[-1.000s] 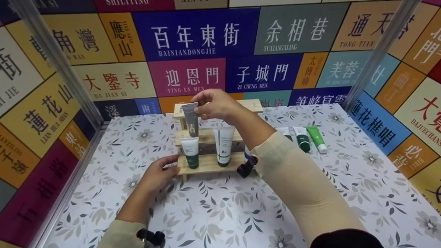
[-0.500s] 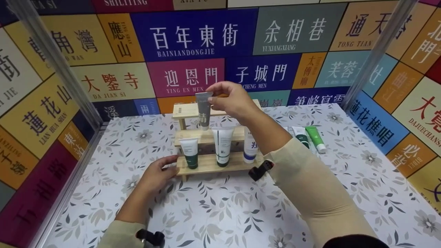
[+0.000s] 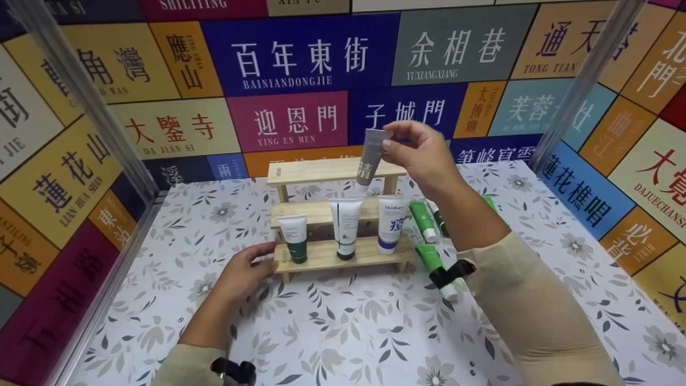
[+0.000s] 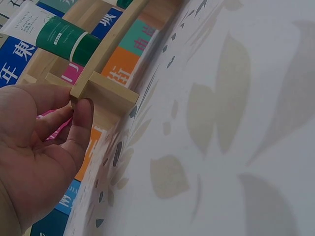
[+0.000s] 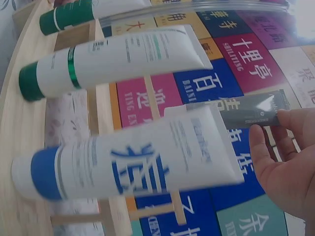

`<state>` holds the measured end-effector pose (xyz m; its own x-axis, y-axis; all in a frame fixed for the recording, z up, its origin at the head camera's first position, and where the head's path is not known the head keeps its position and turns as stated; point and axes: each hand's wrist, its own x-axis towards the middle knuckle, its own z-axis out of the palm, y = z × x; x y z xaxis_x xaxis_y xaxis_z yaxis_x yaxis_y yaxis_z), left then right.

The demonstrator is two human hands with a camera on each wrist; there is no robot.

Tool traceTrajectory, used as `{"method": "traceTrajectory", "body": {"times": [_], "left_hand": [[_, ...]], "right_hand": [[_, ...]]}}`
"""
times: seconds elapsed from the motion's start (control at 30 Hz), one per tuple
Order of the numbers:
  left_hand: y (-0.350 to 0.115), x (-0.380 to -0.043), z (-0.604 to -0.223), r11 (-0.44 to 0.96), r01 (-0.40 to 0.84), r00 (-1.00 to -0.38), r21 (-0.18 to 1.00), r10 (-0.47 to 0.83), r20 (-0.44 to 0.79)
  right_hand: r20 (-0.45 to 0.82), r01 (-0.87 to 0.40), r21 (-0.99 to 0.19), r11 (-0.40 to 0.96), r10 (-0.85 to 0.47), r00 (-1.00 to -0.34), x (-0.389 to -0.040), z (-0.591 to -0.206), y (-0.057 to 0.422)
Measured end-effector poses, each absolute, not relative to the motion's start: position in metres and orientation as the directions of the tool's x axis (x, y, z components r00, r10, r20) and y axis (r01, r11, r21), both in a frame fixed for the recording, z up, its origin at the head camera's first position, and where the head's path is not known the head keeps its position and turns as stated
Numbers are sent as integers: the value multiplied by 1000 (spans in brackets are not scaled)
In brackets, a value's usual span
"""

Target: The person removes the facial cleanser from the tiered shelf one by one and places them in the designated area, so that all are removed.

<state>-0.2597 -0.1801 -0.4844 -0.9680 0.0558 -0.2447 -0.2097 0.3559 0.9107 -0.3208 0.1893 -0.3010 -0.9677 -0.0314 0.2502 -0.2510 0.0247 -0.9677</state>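
Observation:
My right hand (image 3: pixel 423 158) pinches a small grey squeeze tube (image 3: pixel 370 159) by its flat top end, its cap pointing down. It is in the air above the right part of the middle step of a three-step wooden display stand (image 3: pixel 319 261). My left hand (image 4: pixel 42 147) holds the left end of the stand's lowest step, thumb and fingers at its corner. On that step stand a small white-and-green tube (image 3: pixel 293 238), a taller white tube with a green cap (image 3: pixel 346 228) and a white-and-blue tube (image 5: pixel 128 162), all upright on their caps.
Right of the stand, several tubes lie on the floral-patterned tabletop (image 3: pixel 343 321), among them a green tube (image 3: pixel 423 220) and a nearer green tube (image 3: pixel 429 257). My right forearm partly covers them. Sign-printed walls (image 3: pixel 300 53) enclose the back and sides.
My right hand has carried the grey tube rightward and a little up, from the stand's left side to its right. The left hand has stayed at the stand's left end.

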Motion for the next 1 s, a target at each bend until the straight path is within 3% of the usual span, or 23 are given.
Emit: {"method": "traceTrajectory", "body": {"times": [0.33,0.73,1.0], "left_hand": [[-179,-259,-485,319,-210,-967,924,72,-245],[-181,-259,-484,335,-225,-965,915,52,-256],[-181,-260,-485,326,-225,-964,918,59,-257]], "right_hand": [[249,-247,-968,38,70,-966,-298,-325,249],[148,-139,-987,77,144,-978,-280,-359,294],[115,-116,-993,5,158,-981,-273,-387,321]]}}
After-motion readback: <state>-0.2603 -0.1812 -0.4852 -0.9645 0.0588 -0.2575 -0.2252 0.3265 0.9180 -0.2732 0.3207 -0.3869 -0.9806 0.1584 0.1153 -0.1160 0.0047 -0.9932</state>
